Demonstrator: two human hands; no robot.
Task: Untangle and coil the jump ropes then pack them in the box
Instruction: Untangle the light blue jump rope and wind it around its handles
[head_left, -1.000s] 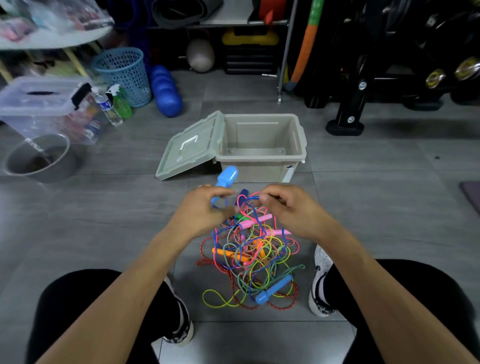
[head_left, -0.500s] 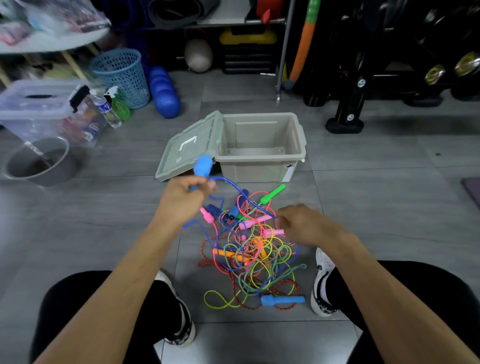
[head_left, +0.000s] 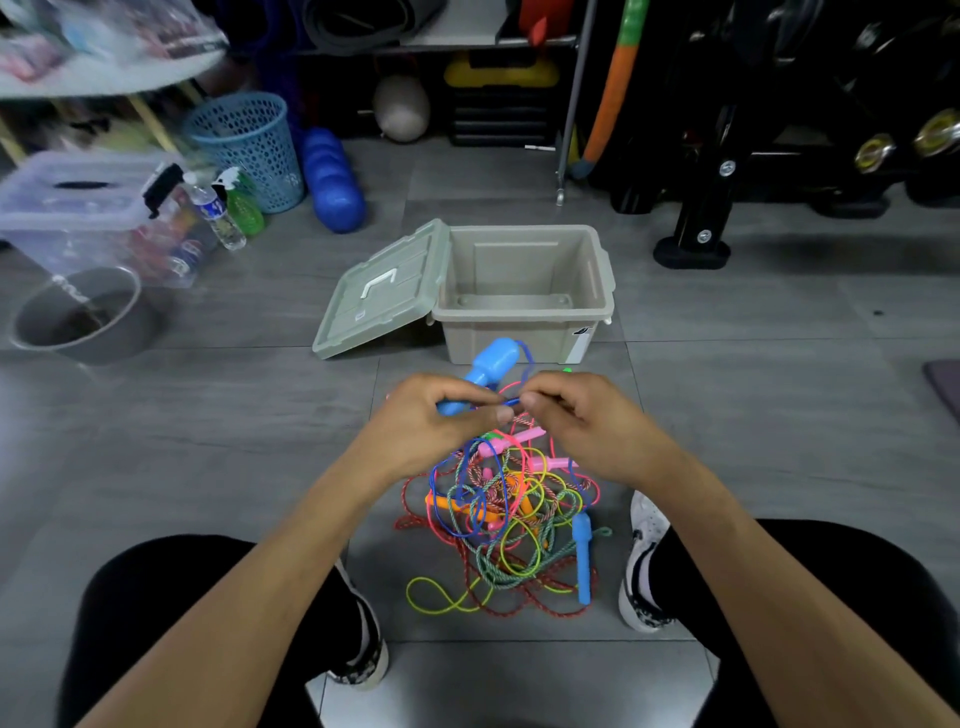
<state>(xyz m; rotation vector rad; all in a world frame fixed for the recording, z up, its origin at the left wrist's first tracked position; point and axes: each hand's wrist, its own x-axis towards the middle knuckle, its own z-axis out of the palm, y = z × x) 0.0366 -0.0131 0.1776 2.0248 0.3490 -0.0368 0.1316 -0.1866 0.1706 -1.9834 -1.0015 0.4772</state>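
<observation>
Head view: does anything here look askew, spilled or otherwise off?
Nothing damaged or spilled. The lid is off the box, leaning tilted against its side. The box holds nothing yet, and the jump ropes are one knotted heap on the floor. The left hand holds a blue handle; the right hand pinches its cord.

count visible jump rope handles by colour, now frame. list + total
Blue handles: 2, one gripped by the left hand at, one lying on the floor at
Pink handles: 2, at and
Orange handles: 2, at and, partly buried
Green handle tip: 1, behind the right hand at
Total: 7 visible; the tangle may hide more.
</observation>
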